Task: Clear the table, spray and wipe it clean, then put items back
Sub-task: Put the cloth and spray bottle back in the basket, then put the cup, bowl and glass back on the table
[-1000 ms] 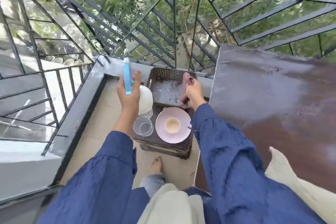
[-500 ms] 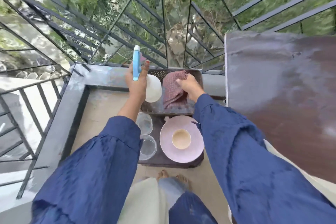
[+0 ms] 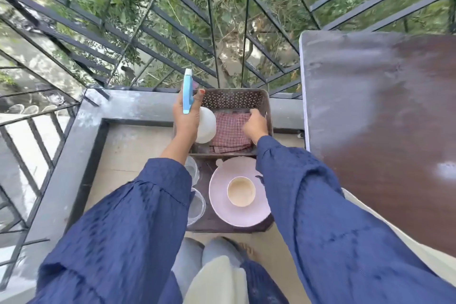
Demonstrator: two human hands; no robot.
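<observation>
The person's left hand (image 3: 186, 116) is gripping the spray bottle (image 3: 206, 126) by its neck, holding it over the left side of the basket (image 3: 234, 92). The right hand (image 3: 255, 124) is resting with curled fingers on the checked cloth (image 3: 228, 133) lying inside the basket; whether it is pinching the cloth cannot be told. A plate (image 3: 222, 207) carrying a cup (image 3: 241, 191) is sitting just before the basket, and the table (image 3: 382, 111) is standing to the right

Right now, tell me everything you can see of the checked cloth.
The checked cloth is red-and-white woven fabric, folded roughly flat, lying in the brown perforated basket, stacked layers showing at its near edge. The right hand rests curled on its far right corner; whether it pinches is unclear. The white spray bottle, gripped by the left hand, hides its left side.
</observation>
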